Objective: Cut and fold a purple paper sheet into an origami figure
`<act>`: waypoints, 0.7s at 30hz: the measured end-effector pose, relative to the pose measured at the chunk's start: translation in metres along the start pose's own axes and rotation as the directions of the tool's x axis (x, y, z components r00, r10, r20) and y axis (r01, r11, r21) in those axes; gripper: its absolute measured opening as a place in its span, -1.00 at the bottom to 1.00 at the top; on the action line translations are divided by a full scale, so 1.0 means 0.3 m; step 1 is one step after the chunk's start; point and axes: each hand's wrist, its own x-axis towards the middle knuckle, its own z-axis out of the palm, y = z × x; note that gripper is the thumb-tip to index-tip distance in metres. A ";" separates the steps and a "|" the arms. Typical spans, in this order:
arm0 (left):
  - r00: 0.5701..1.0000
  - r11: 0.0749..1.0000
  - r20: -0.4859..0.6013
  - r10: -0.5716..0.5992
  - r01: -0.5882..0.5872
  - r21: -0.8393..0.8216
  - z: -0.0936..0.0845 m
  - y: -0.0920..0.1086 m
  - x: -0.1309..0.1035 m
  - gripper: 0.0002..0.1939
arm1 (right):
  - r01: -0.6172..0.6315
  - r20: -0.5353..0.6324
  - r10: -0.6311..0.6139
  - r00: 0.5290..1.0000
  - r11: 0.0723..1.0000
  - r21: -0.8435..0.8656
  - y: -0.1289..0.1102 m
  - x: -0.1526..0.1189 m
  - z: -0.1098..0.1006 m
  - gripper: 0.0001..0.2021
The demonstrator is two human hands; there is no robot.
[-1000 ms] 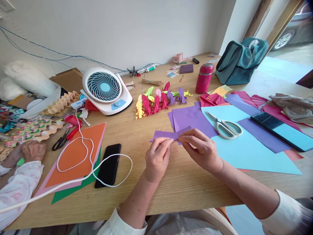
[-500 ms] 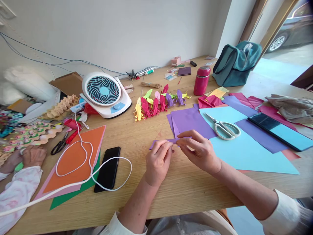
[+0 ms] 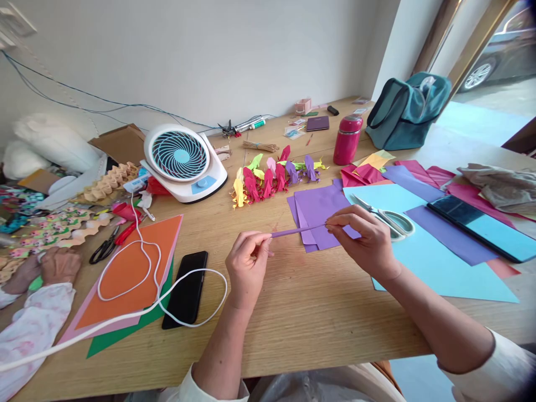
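Note:
A narrow purple paper strip (image 3: 298, 230) is stretched between my two hands above the wooden table. My left hand (image 3: 248, 268) pinches its left end between thumb and fingers. At the other end, my right hand (image 3: 363, 237) grips it with the fingertips. Purple paper sheets (image 3: 320, 209) lie just behind the strip. Beside my right hand, white-handled scissors (image 3: 391, 220) rest on a light blue sheet (image 3: 444, 271). Folded paper flowers (image 3: 268, 178) in pink, yellow, green and purple lie in a cluster farther back.
A white fan (image 3: 182, 159) stands at the back left. A black phone (image 3: 186, 287) and white cable lie near orange paper (image 3: 146, 262). A red flask (image 3: 348, 139), a teal bag (image 3: 408, 111) and a dark tablet-like device (image 3: 481, 226) are on the right. Another person's hands (image 3: 58, 265) rest at far left.
My hands have moved apart, the left one leftward and the right one rightward. The purple strip now shows as a thin, straight length between them.

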 end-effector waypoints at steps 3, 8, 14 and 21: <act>0.997 0.996 -0.010 -0.076 0.075 -0.045 -0.009 -0.001 0.010 -0.95 | -0.028 -0.022 0.028 0.999 1.000 0.005 0.008 0.003 -0.006 -0.88; 0.990 0.987 0.019 -0.140 0.142 -0.078 -0.016 0.005 0.021 -0.92 | -0.120 -0.038 0.121 0.992 0.992 0.030 0.009 0.009 -0.012 -0.92; 0.980 0.966 0.060 -0.190 0.198 -0.167 -0.013 -0.009 0.013 -0.92 | -0.344 0.105 0.329 0.938 0.919 0.194 0.015 0.009 -0.004 -0.88; 0.953 0.924 0.145 -0.268 0.296 -0.240 -0.003 -0.016 0.006 -0.89 | -0.502 0.220 0.454 0.864 0.816 0.288 0.020 0.004 0.004 -0.79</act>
